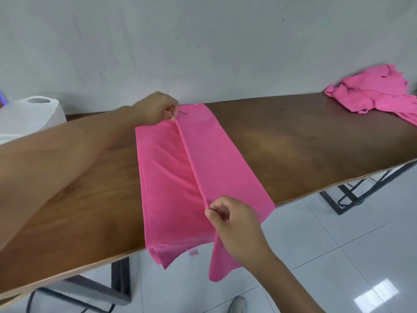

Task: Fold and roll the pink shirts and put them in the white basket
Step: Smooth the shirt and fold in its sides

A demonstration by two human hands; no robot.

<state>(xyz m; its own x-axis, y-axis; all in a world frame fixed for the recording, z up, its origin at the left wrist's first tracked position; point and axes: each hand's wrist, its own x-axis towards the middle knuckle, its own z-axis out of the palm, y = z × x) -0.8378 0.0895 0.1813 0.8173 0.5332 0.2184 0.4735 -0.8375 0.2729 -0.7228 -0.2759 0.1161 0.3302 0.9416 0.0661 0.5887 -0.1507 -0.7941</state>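
Left hand (158,108) and right hand (228,213) both pinch the pink shirt's (216,159) fold edge, fingers curled tight, keeping the crease straight.

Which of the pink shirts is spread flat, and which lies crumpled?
The pink shirt under both hands is spread flat across the table, pinched along a fold. The pile of pink shirts at the far right end lies crumpled, untouched.
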